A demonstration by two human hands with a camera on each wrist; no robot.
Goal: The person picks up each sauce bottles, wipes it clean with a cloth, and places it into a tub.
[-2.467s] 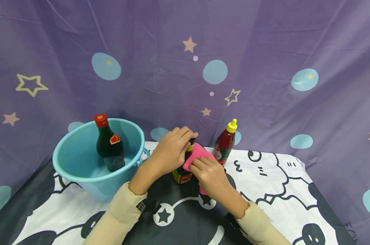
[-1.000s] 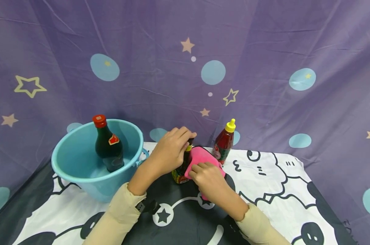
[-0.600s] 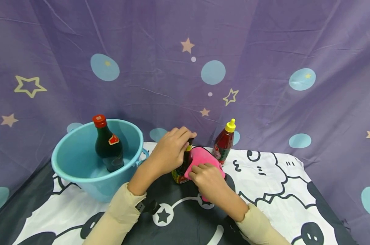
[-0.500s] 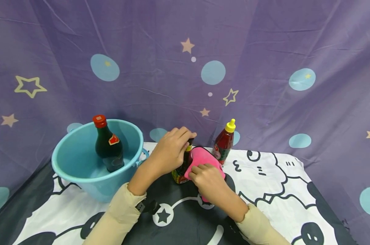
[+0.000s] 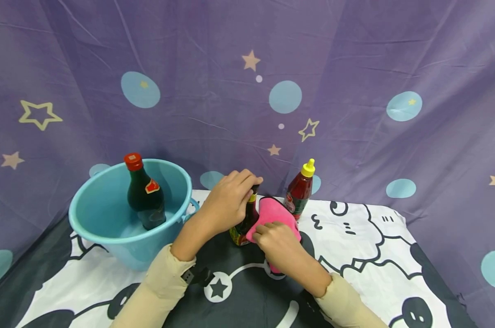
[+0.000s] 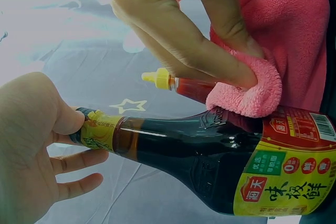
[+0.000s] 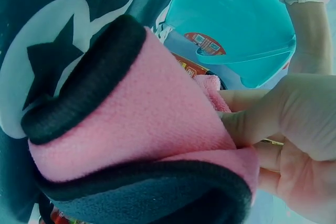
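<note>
The bottle [image 6: 189,153] is gripped by the left hand [image 5: 230,198]; the cloth [image 5: 275,213], now lower, is pinched by the right hand [image 5: 281,243].

We see the sleeved left forearm [image 5: 165,275] slanting up toward 1 o'clock and the sleeved right forearm [image 5: 339,294] toward 10 o'clock, with both wrists bare. Our left hand [image 5: 226,200] is the higher one in the head view, its back uppermost, thumb bent in a grip and two fingers reaching loosely toward 3 o'clock in the left wrist view. At 4 o'clock from it, our right hand [image 5: 279,243] pinches between thumb and curled fingers, knuckles up.
</note>
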